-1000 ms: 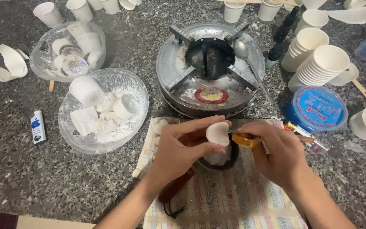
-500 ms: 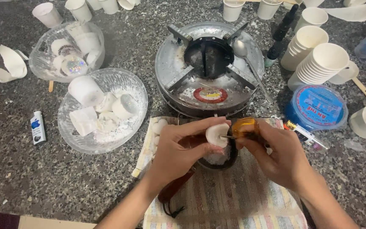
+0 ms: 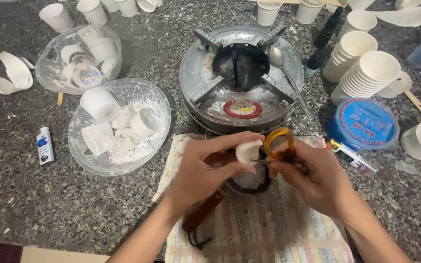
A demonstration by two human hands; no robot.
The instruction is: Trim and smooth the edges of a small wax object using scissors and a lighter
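Observation:
My left hand (image 3: 205,168) pinches a small white wax piece (image 3: 247,151) between thumb and fingers. My right hand (image 3: 317,173) grips small scissors with orange handle loops (image 3: 277,141), their blades meeting the wax piece. Both hands hover over a small dark pan (image 3: 252,182) with a brown handle (image 3: 203,214), which holds white bits. The pan rests on a striped cloth (image 3: 264,234) at the near edge of the speckled counter.
A round metal stove (image 3: 242,78) with a spoon stands just beyond the hands. Two clear bowls of white wax chunks (image 3: 118,124) (image 3: 81,58) sit left. Stacked paper cups (image 3: 366,73), a blue lid (image 3: 364,122) and a lighter (image 3: 352,155) lie right. A small lighter (image 3: 44,145) lies far left.
My right hand has turned and lifted the scissors, so the orange loops now stand above the wax piece. My left hand keeps the wax piece in nearly the same place.

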